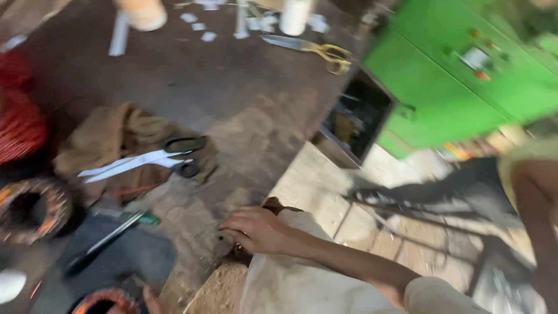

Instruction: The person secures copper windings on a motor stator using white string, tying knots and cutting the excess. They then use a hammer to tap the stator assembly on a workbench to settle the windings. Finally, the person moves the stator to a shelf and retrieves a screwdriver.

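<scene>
Frame quality: motion-blurred throughout; edges smear, small items hard to read.

Right hand [254, 228]: rests palm down at the near edge of the dark workbench [232, 99], fingers curled loosely together, tips on the bench surface. Nothing visibly clamped in it; whatever lies beneath the palm is hidden. The forearm runs off to the near right.

Left hand [152, 300]: only a sliver of finger shows at the bottom edge, beside an orange-rimmed round part [102, 301] that is itself cut off. Cannot tell whether the hand is open or gripping.

Black-handled scissors [148, 158]: closest clear tool to the right hand, lying to its far left on a crumpled brown cloth [110, 139], blades closed, pointing left.

Screwdriver-like tool [107, 238]: green grip, dark shaft, lying on a dark sheet at near left; tip blurred.

Wound copper ring [32, 209]: at left edge, partly out of frame.

Red coil mass [17, 125]: far left, cropped, details lost in blur.

Yellow-handled scissors [317, 49]: far side of bench, well apart from the hand.

White cylinder [294, 16]: far edge, top cut off, with pale scraps around it.

Green cabinet [459, 75]: far right, beyond bench; small fittings on its face unreadable.

Second person's arm [535, 203]: right edge, mostly out of frame.
</scene>
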